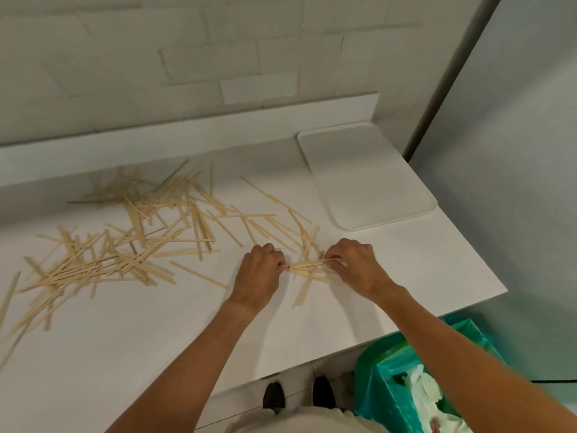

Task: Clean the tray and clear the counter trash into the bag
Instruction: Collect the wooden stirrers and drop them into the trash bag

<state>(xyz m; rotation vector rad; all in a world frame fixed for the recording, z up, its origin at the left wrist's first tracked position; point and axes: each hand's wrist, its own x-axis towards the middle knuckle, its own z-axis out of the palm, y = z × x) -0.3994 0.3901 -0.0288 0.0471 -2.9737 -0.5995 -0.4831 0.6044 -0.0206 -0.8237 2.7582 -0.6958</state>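
Head view looked down on a white desk (156, 354) that ended at a right corner; its front edge ran diagonally from lower left up to that corner, with floor below. Bare desk lay in front of the hands and along the front edge, plus a strip between the sticks and the tray. A low white ledge (187, 132) ran along the back, under a white painted brick wall (156, 42). A pale green-grey wall (515, 182) closed the right side.

White tray (368, 179) sat flat at the back right corner of the desk, rounded corners, nothing on it. Thin pale wooden sticks (131, 239) lay scattered over the left and middle of the desk, crossing each other in loose heaps, some reaching the left frame edge.

Left hand (259, 273) and right hand (356, 264) were both on the desk near the middle right, fingers curled narrow, pinching opposite ends of a small bundle of sticks (309, 264) held roughly level between them. A few loose sticks lay under and beside the bundle.

A green bag (384, 370) stood open below the desk's front right edge, just right of the person's dark shoes (274, 395), with crumpled whitish stuff inside.
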